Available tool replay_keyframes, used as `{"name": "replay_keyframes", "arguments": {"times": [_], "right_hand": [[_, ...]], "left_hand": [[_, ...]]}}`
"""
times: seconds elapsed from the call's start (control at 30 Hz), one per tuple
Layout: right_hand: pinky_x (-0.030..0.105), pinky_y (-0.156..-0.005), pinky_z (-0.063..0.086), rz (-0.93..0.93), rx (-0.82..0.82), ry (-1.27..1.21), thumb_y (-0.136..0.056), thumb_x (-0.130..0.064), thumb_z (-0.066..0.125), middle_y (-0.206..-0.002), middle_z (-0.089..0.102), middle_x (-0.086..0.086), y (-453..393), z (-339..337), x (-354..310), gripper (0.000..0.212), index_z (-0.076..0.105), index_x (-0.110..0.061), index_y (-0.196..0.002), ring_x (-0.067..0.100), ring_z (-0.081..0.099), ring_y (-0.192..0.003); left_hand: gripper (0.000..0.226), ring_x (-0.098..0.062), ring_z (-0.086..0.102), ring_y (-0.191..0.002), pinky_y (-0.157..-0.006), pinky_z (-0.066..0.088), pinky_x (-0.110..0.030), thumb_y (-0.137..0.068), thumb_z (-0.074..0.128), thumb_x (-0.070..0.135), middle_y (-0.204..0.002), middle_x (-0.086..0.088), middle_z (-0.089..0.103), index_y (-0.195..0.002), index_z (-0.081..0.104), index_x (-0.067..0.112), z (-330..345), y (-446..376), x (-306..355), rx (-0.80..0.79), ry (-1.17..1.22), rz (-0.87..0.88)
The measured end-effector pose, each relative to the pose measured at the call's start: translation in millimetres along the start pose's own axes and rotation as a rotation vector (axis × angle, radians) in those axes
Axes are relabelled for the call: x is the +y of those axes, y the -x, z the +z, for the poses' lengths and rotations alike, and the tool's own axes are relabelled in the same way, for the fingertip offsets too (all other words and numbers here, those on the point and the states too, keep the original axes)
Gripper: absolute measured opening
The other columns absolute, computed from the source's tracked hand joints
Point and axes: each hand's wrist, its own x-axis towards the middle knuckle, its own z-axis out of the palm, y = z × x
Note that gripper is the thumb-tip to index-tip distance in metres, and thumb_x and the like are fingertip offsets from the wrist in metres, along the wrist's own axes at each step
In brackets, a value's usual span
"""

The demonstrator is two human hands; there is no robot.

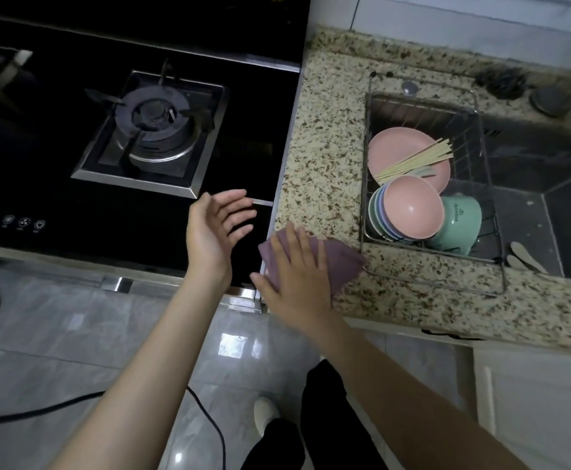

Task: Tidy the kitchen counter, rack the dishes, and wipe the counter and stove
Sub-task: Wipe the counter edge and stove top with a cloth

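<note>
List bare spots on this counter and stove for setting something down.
Free: granite strip between stove and dish rack; black glass left of the left hand, in front of the burner. Crowded: rack holds plate, bowls, mug; right hand presses cloth at the front edge.

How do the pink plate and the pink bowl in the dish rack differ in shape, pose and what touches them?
The pink plate is flat and shallow; the pink bowl is deep and rounded. The plate leans at the rack's far end with chopsticks across it; the bowl stands on edge nearer the front, fronting a nested stack of bowls, its hollow facing the camera, beside a green mug. Both are pink and sit in the wire rack.
</note>
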Motion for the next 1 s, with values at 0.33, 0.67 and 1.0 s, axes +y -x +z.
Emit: {"name": "replay_keyframes", "arguments": {"times": [0.33, 0.67, 1.0], "right_hand": [[0.045, -0.117, -0.002, -0.258, -0.046, 0.103, -0.092, -0.047, 0.018, -0.159, 0.011, 0.006, 7, 2, 27, 0.065, 0.020, -0.019, -0.150, 0.024, 0.003, -0.147], [0.043, -0.118, 0.011, -0.430, -0.009, 0.146, -0.093, -0.046, 0.020, -0.157, 0.022, 0.006, 40, -10, 106, 0.061, 0.031, -0.020, -0.147, 0.024, 0.017, -0.145], [0.040, -0.113, 0.029, -0.476, 0.095, 0.249, -0.089, -0.046, 0.040, -0.151, 0.036, 0.007, 92, -21, 206, 0.058, 0.042, -0.022, -0.142, 0.022, 0.032, -0.140]], "left_hand": [[0.040, -0.013, 0.065, -0.075, -0.073, 0.046, -0.026, -0.094, 0.024, 0.018, -0.078, 0.004, 0.072, -0.093, 0.064, 0.014, 43, -6, -17, -0.025, 0.010, -0.042], [0.036, -0.013, 0.064, -0.071, -0.069, 0.047, -0.025, -0.094, 0.028, 0.019, -0.074, 0.007, 0.068, -0.091, 0.064, 0.015, 101, 3, -38, 0.054, -0.039, -0.028], [0.030, -0.012, 0.063, -0.071, -0.067, 0.046, -0.024, -0.094, 0.033, 0.021, -0.073, 0.009, 0.069, -0.089, 0.063, 0.018, 184, 19, -55, 0.067, -0.086, -0.016]]}}
